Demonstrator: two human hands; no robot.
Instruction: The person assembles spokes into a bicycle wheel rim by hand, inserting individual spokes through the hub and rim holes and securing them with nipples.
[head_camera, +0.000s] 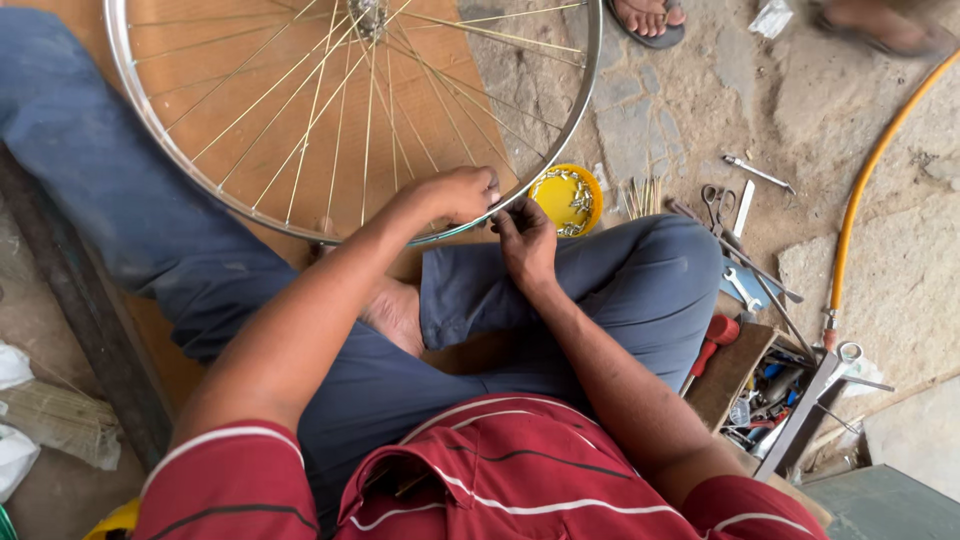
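Your left hand (455, 192) is clamped over the near edge of the bicycle wheel rim (590, 75), fingers curled round the metal. Your right hand (525, 238) is pinched shut just beside it, fingertips at the rim; whether they hold anything there cannot be told. The rim, a bright steel hoop laced with thin straight spokes (330, 110), rests on your crossed legs and tilts away from you toward the hub. A round yellow dish (568, 197) of small metal pieces sits on the stone floor (690, 110) just beyond your right hand.
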